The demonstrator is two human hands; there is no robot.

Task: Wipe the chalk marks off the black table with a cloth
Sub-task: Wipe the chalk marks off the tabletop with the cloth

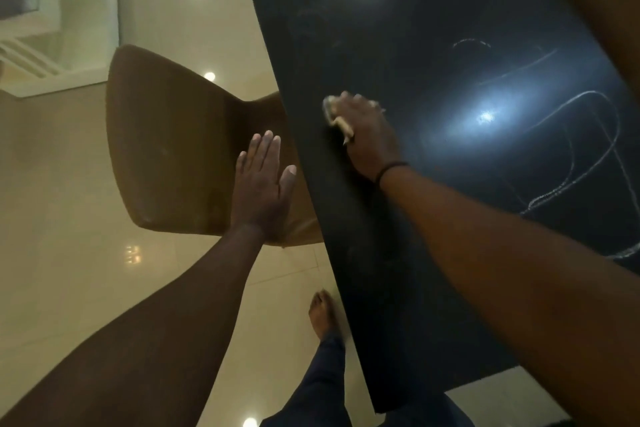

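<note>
At centre frame a crumpled pale cloth is being pressed onto the glossy black tabletop under the right hand's clenched grip, left of the white chalk lines awaiting wiping, while the flat, released left hand is being steadied over the brown moulded chair.

Ahead of and to the right of the right hand fingers, the black table lies bare, crossed only by flat chalk marks. Just beside the left hand fingers, a brown chair blocks the table's edge.
</note>
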